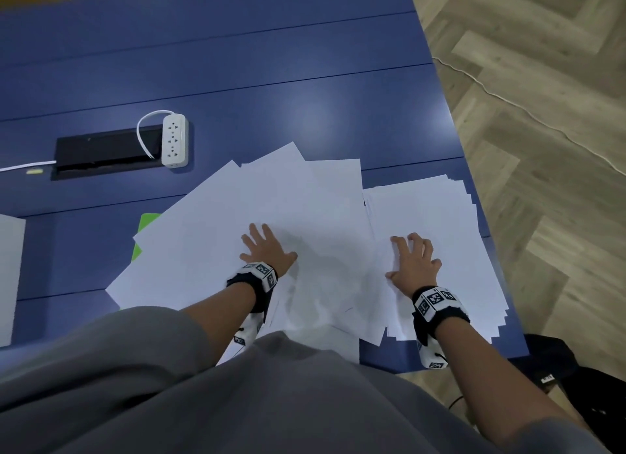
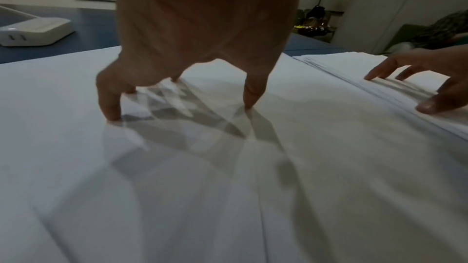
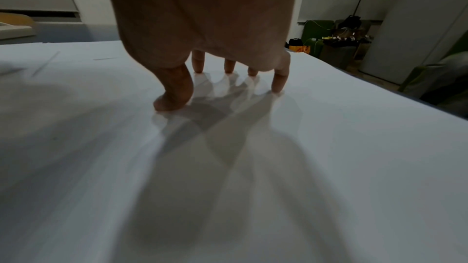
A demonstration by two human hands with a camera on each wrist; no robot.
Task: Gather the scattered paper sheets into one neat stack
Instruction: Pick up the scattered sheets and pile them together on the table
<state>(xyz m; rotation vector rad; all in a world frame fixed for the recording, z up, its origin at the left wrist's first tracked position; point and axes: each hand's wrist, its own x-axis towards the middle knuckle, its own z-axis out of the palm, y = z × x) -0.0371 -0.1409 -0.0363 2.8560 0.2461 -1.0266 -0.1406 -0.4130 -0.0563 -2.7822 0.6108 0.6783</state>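
Loose white sheets (image 1: 271,209) lie fanned out and overlapping on the blue table (image 1: 237,81), near its front edge. My left hand (image 1: 264,250) rests on them with its fingers spread, and in the left wrist view its fingertips (image 2: 111,115) press the top sheet (image 2: 228,167). To the right lies a rough stack of sheets (image 1: 447,223) with uneven edges. My right hand (image 1: 413,260) presses down on that stack with arched fingers; the right wrist view shows all the fingertips (image 3: 278,87) touching the paper (image 3: 329,147). Neither hand holds anything.
A white power strip (image 1: 174,140) lies beside a black cable hatch (image 1: 105,152) at the back left. A green sheet (image 1: 145,226) pokes out under the fanned paper. The rough stack reaches the table's right edge (image 1: 487,230). On the floor below sits a black bag (image 1: 555,362).
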